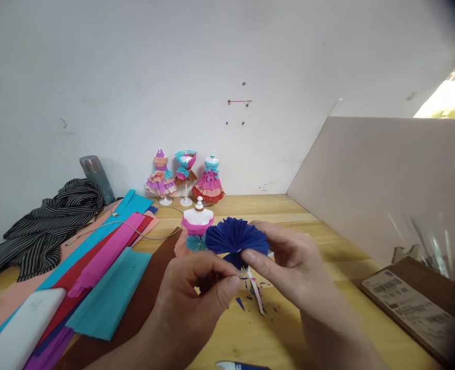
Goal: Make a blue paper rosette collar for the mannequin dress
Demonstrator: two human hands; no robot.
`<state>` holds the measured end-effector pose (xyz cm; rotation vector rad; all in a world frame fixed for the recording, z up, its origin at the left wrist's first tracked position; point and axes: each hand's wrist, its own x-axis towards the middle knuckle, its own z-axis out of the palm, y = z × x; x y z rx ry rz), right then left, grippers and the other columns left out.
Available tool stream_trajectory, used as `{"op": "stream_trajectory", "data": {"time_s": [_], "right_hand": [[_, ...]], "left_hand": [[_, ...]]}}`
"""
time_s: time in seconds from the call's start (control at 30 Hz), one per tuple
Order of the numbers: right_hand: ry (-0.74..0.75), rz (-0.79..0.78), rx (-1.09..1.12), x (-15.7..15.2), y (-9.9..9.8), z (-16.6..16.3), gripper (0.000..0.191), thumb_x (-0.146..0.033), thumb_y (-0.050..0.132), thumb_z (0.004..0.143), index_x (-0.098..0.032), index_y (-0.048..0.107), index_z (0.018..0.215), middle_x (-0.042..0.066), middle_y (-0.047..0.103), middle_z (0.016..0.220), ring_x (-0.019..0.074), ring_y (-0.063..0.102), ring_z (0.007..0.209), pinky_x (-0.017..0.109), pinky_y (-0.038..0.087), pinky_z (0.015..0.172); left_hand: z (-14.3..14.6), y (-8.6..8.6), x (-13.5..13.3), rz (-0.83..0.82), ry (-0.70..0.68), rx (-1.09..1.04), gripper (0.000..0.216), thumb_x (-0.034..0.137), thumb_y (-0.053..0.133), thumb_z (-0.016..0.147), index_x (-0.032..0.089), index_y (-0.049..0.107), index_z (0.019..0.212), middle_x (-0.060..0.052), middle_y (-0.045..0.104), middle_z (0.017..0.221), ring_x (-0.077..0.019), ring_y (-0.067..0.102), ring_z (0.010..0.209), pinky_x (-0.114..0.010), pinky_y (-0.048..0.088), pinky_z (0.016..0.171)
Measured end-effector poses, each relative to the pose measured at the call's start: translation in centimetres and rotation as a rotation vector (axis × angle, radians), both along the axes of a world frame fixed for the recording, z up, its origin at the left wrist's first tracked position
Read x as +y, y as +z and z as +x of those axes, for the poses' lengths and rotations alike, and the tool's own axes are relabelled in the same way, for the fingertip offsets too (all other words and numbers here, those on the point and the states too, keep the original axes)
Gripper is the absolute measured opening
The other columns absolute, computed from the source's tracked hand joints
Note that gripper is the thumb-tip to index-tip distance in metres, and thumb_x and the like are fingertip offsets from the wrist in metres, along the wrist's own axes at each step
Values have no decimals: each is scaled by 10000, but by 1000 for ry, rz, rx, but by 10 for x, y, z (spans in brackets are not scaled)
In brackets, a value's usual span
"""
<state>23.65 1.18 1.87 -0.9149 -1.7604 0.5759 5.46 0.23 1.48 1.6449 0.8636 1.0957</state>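
Observation:
Both hands meet over the wooden table [320,226]. My left hand [194,293] and my right hand [285,262] pinch the gathered base of a dark blue pleated crepe-paper fan [235,239], which spreads upward between them. A thin white strip [256,293] hangs down from the pinch. Just behind the fan stands a small white mannequin bust [197,216] with a pink band and a teal paper bit [194,243] at its base.
Sheets of crepe paper [107,257] in teal, pink, red, brown and peach lie at left, with a white box [22,329] and striped cloth [46,221]. Three dressed mini mannequins [184,177] and a metal flask [96,177] stand by the wall. A cardboard package [412,303] lies right.

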Motion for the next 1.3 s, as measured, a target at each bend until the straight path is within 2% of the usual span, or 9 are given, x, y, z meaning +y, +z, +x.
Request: {"op": "stream_trajectory", "data": {"time_s": [0.3, 0.43, 0.6, 0.73, 0.8, 0.87, 0.97, 1.1, 1.3], "right_hand": [[-15, -39, 34, 5, 5, 3, 167, -328, 644, 845, -178, 673, 777, 36, 653, 717, 161, 590, 666, 261, 489, 620], [23, -73, 61, 6, 6, 4, 190, -349, 652, 840, -166, 679, 793, 44, 650, 718, 162, 592, 666, 264, 499, 612], [178, -64, 67, 8, 11, 10, 193, -342, 640, 860, -156, 669, 812, 60, 646, 759, 162, 599, 693, 277, 502, 625], [429, -34, 31, 6, 15, 15, 255, -394, 610, 881, -151, 671, 836, 84, 655, 775, 183, 617, 732, 323, 509, 663], [556, 24, 11, 5, 15, 14, 237, -375, 611, 885, -149, 682, 869, 77, 654, 745, 179, 617, 730, 326, 510, 671], [621, 111, -27, 4, 13, 12, 203, -324, 601, 898, -140, 685, 900, 82, 657, 743, 175, 620, 737, 323, 515, 676], [605, 240, -76, 3, 11, 9, 182, -258, 563, 922, -120, 679, 944, 103, 665, 770, 183, 631, 776, 341, 525, 712], [597, 374, -74, 3, 12, 8, 179, -203, 534, 933, -93, 675, 942, 120, 673, 777, 188, 650, 791, 364, 542, 756], [538, 546, -106, 1, 15, 6, 196, -190, 523, 939, -71, 674, 897, 127, 678, 767, 193, 667, 805, 349, 583, 747]], "left_hand": [[-13, 8, 1, 67, 137, -77, 134, 290, 669, 790, 203, 702, 693, 14, 627, 599, -84, 465, 505, -189, 366, 463], [-16, 10, 2, 83, 136, -55, 106, 266, 685, 775, 200, 715, 698, 2, 654, 624, -93, 506, 539, -187, 393, 489], [-17, 12, 2, 28, 296, -221, 88, 246, 705, 754, 181, 694, 696, 2, 630, 587, -97, 519, 536, -191, 386, 484], [-16, 9, 9, 9, 196, -249, 129, 244, 694, 764, 165, 675, 663, 8, 602, 561, -84, 496, 503, -190, 383, 473], [-15, 6, 13, 55, 158, -178, 130, 236, 680, 779, 162, 677, 672, 19, 570, 544, -69, 458, 487, -178, 355, 453], [-14, 5, 15, 111, 150, -103, 112, 225, 670, 787, 163, 682, 695, 27, 555, 545, -63, 437, 484, -172, 341, 442], [-12, 5, 15, 211, 139, -42, 96, 204, 656, 798, 166, 682, 713, 31, 561, 557, -61, 431, 484, -170, 347, 440], [-12, 6, 10, 433, 121, 22, 82, 158, 635, 818, 171, 669, 745, 17, 602, 604, -77, 502, 541, -181, 396, 491], [-13, 8, 4, 696, -12, -16, 100, 65, 632, 814, 164, 626, 802, -6, 657, 674, -97, 613, 632, -183, 473, 574]]}}
